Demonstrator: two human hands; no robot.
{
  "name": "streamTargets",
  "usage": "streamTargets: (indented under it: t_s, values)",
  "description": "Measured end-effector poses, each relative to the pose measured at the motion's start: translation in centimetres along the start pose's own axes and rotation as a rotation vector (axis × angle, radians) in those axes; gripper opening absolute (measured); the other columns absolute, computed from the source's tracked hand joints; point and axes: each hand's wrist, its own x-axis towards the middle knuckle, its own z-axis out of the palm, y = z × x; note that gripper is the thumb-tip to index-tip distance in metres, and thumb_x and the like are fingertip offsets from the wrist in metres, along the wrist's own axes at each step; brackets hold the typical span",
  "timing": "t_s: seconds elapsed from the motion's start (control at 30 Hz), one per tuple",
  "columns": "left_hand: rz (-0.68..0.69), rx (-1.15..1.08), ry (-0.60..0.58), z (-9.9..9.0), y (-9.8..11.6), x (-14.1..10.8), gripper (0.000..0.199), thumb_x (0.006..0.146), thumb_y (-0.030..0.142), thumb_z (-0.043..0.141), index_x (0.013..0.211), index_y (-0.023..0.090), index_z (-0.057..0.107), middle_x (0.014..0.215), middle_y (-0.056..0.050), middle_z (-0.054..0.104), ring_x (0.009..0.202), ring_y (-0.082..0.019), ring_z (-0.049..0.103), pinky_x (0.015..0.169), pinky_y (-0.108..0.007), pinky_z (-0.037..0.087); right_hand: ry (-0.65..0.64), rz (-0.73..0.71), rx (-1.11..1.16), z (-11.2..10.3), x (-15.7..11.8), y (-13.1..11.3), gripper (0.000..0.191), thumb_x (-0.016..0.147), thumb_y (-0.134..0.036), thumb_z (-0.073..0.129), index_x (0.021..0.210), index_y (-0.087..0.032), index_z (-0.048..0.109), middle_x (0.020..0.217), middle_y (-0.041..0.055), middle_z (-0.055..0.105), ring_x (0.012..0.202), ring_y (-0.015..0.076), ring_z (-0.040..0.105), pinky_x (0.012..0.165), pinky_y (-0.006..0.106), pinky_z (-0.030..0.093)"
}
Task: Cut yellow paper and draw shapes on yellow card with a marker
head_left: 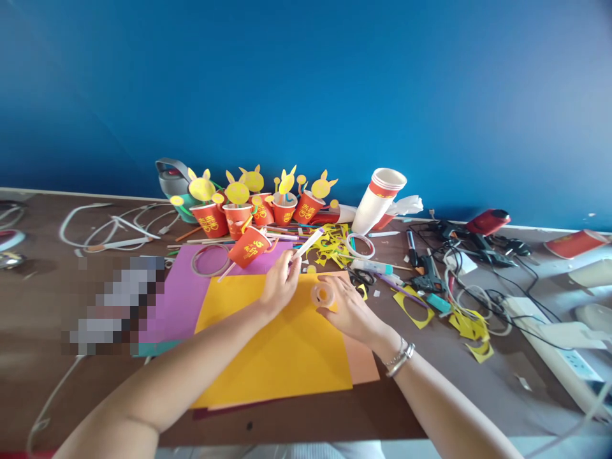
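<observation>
Between the fingers of my left hand (281, 284), a narrow white strip (310, 243) points up and to the right; I cannot tell its material. My right hand (348, 309) has its thumb and fingers curled round a small pale roll of tape (315, 294), low over the paper. Under both hands lies a yellow-orange paper sheet (268, 366), overlapping a purple sheet (179, 290) and a peach sheet (364, 363). Just left of my left hand, a red paper cup (248, 247) with gold print leans over, a thin stick beneath it.
Behind stand several red cups (210, 220) with yellow eared paper heads. A stack of white cups (375, 203) tilts near the blue wall. Yellow paper scraps (329, 244) lie in front. On the right are a glue gun (428, 274), tangled cables and a power strip (549, 344).
</observation>
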Motion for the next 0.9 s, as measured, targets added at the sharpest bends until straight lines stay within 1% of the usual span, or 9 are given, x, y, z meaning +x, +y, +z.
streamTargets:
  t_s: [0.17,0.3,0.4,0.5,0.6,0.67,0.77,0.83,0.9]
  values:
    - [0.054,0.044,0.013,0.0,-0.5,0.2,0.023,0.095,0.034,0.037,0.101,0.021,0.055,0.095,-0.006,0.064,0.090,-0.019,0.060,0.077,-0.031,0.046,0.088,0.044,0.095,0.5,0.6,0.5,0.053,0.071,-0.027,0.073,0.118,-0.018,0.051,0.116,0.0115,0.057,0.113,0.0288,0.050,0.096,0.047,0.041]
    - [0.257,0.149,-0.195,-0.2,0.2,0.0,0.021,0.094,0.031,0.042,0.107,0.026,0.058,0.099,-0.003,0.063,0.095,-0.019,0.057,0.080,-0.033,0.039,0.280,0.199,0.437,0.1,0.7,0.4,0.050,0.078,-0.044,0.066,0.119,-0.019,0.052,0.110,0.0094,0.058,0.102,0.0249,0.054,0.091,0.043,0.043]
    - [0.353,0.209,-0.309,-0.4,0.7,-0.3,0.022,0.092,0.032,0.046,0.108,0.026,0.059,0.097,-0.003,0.062,0.092,-0.020,0.055,0.078,-0.033,0.037,0.294,0.282,0.759,-0.4,0.9,0.2,0.037,0.085,-0.050,0.056,0.104,-0.019,0.062,0.090,0.0057,0.062,0.084,0.0198,0.059,0.079,0.035,0.048]
    - [0.244,0.268,-0.243,-0.3,0.5,-0.3,0.026,0.088,0.027,0.047,0.113,0.023,0.054,0.103,-0.005,0.062,0.097,-0.022,0.054,0.081,-0.036,0.037,0.397,0.385,0.812,-1.2,0.9,0.1,0.037,0.085,-0.053,0.054,0.092,-0.019,0.066,0.074,0.0044,0.063,0.075,0.0200,0.060,0.075,0.034,0.049]
    - [0.081,0.358,-0.146,-0.1,-0.2,-0.1,0.038,0.086,0.017,0.040,0.123,0.021,0.047,0.115,-0.009,0.058,0.107,-0.026,0.051,0.087,-0.042,0.037,0.485,0.472,0.749,-1.9,1.0,0.3,0.039,0.089,-0.053,0.047,0.099,-0.021,0.066,0.079,0.0057,0.066,0.079,0.0220,0.062,0.078,0.037,0.048]
    - [0.058,0.412,-0.088,-0.1,-0.3,-0.1,0.045,0.085,0.017,0.041,0.130,0.018,0.041,0.130,-0.013,0.048,0.120,-0.031,0.041,0.094,-0.048,0.033,0.494,0.483,0.747,-2.0,1.1,0.5,0.038,0.088,-0.052,0.048,0.100,-0.021,0.065,0.082,0.0061,0.067,0.081,0.0223,0.062,0.078,0.037,0.047]
    - [0.213,0.405,-0.068,-0.5,0.3,-0.4,0.045,0.086,0.028,0.048,0.128,0.016,0.044,0.138,-0.015,0.039,0.130,-0.032,0.030,0.102,-0.050,0.026,0.542,0.471,0.781,-1.6,1.2,1.0,0.032,0.080,-0.050,0.060,0.084,-0.019,0.062,0.078,0.0040,0.063,0.076,0.0197,0.060,0.074,0.033,0.047]
    - [0.360,0.367,-0.170,-0.7,1.1,-0.8,0.037,0.084,0.039,0.054,0.116,0.020,0.053,0.129,-0.012,0.049,0.123,-0.030,0.038,0.101,-0.047,0.028,0.567,0.465,0.813,-1.1,1.3,1.3,0.030,0.078,-0.048,0.063,0.078,-0.018,0.058,0.074,0.0016,0.060,0.072,0.0171,0.058,0.071,0.030,0.047]
    - [0.438,0.353,-0.286,-0.8,1.7,-1.2,0.038,0.078,0.049,0.061,0.104,0.021,0.058,0.121,-0.011,0.055,0.117,-0.030,0.043,0.098,-0.047,0.031,0.550,0.461,0.855,-0.7,1.3,1.6,0.029,0.079,-0.046,0.062,0.084,-0.018,0.059,0.076,0.0011,0.061,0.072,0.0161,0.058,0.071,0.029,0.046]
